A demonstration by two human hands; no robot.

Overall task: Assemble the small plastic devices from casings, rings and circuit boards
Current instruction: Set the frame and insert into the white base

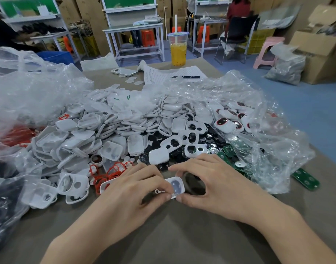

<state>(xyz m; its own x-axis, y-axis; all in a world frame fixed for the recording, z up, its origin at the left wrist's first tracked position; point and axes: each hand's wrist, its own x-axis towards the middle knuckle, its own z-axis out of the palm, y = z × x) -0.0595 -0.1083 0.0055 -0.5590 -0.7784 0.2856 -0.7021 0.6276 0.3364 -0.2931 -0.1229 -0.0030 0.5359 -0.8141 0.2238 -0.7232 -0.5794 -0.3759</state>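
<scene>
Both hands meet low over the brown counter (pixel 173 235) and share one small white casing (pixel 176 187), hollow side up, with a dark round part showing inside; whether it touches the counter cannot be told. The left hand (pixel 133 189) has its fingers curled and pinches the casing's left end between thumb and fingertips. The right hand (pixel 213 183) pinches the right end, with the thumb at the near edge and the forefinger arched over the far edge. Just beyond the hands lies a broad heap of loose casings (pixel 106 128), with red rings (pixel 110 174) tangled at its near left edge and black discs (pixel 182 157) in the middle. Green circuit boards (pixel 231 151) lie to the right, partly under a clear plastic bag (pixel 258 149) that also holds finished devices (pixel 230 121) with red-rimmed windows. Farther back are a cup of orange drink (pixel 177 50), a phone (pixel 124 71) and a pen (pixel 185 76) on a sheet of paper (pixel 163 73).
</scene>
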